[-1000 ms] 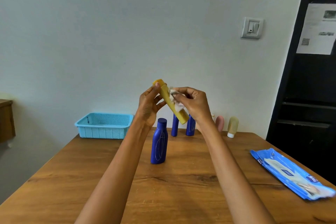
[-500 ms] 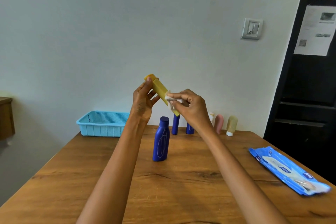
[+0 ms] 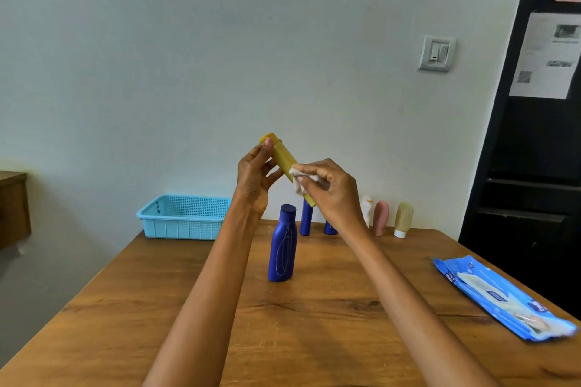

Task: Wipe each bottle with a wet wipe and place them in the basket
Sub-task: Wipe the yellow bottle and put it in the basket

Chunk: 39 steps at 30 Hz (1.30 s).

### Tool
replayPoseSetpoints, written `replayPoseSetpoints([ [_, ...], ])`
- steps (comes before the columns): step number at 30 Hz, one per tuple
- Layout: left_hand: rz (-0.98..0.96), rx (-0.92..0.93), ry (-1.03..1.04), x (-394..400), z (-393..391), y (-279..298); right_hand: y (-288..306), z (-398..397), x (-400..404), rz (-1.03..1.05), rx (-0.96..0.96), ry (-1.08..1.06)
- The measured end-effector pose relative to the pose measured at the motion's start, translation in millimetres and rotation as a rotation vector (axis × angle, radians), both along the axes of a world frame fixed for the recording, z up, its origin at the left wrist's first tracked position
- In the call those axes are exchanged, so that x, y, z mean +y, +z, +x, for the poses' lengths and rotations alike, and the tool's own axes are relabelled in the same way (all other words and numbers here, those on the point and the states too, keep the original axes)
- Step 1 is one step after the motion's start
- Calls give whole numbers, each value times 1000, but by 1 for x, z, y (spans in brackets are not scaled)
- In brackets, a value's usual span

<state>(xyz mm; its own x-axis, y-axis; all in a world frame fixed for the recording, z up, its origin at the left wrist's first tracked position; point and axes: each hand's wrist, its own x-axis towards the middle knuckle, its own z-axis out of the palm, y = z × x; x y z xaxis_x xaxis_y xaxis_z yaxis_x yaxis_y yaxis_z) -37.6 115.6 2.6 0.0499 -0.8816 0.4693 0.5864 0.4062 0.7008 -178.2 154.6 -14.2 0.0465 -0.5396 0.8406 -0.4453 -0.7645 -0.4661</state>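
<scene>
My left hand (image 3: 253, 181) holds a slim yellow bottle (image 3: 283, 158) by its capped end, tilted, raised above the table. My right hand (image 3: 330, 190) pinches a crumpled white wet wipe (image 3: 298, 181) against the bottle's lower half. A tall dark blue bottle (image 3: 282, 245) stands on the table below my hands. Two more blue bottles (image 3: 306, 218) stand behind it, partly hidden by my right arm. A white bottle (image 3: 367, 209), a pink bottle (image 3: 381, 217) and a beige bottle (image 3: 403, 218) stand by the wall. The light blue basket (image 3: 185, 217) sits at the table's far left corner.
A blue pack of wet wipes (image 3: 500, 298) lies near the right edge of the wooden table (image 3: 314, 324). A wall stands right behind the table. A dark cabinet (image 3: 534, 166) rises on the right, and a wooden piece of furniture (image 3: 12, 207) shows at the left.
The wipe in my right hand has slid down the yellow bottle from near the cap toward its lower half. The bottle stays tilted in my left hand.
</scene>
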Motion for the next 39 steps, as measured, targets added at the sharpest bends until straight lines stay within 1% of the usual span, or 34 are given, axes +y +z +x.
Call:
replayPoseSetpoints([
  [2,13,16,8,-3,4,-1,-8,-9,-1,74,-19,15],
  [5,20,29,-12,-4,6,-3,-13,-24,-8,203,-141,-7],
  [7,4,25,-30,-5,5,-3,-11,-27,-14,226,-178,-39],
  [10,-26,-10,-54,-3,1,-2,0,-17,-19,176,-133,-79],
  [14,-42,-115,-86,-1,-9,-5,25,6,-22,86,-117,-102],
  [19,-34,-134,-78,-4,-9,-8,30,21,-13,-41,-79,-75],
  [23,-2,-86,-45,-4,-6,-8,17,13,-5,-61,69,-58],
  [24,2,-84,-43,-5,-5,-8,15,10,-4,-49,78,-60],
  [28,-10,-151,-106,-4,-9,-10,16,4,-9,29,-95,-112],
  [30,-27,-206,-152,-3,-12,-12,23,4,-16,68,-148,-138],
  [32,-45,-248,-178,-2,-14,-13,31,3,-22,107,-160,-154],
  [34,-51,-252,-187,-1,-15,-12,37,4,-25,117,-168,-168],
  [37,-49,-227,-159,0,-14,-9,39,11,-20,68,-150,-187],
  [39,-39,-201,-130,0,-12,-8,35,17,-13,3,-90,-167],
])
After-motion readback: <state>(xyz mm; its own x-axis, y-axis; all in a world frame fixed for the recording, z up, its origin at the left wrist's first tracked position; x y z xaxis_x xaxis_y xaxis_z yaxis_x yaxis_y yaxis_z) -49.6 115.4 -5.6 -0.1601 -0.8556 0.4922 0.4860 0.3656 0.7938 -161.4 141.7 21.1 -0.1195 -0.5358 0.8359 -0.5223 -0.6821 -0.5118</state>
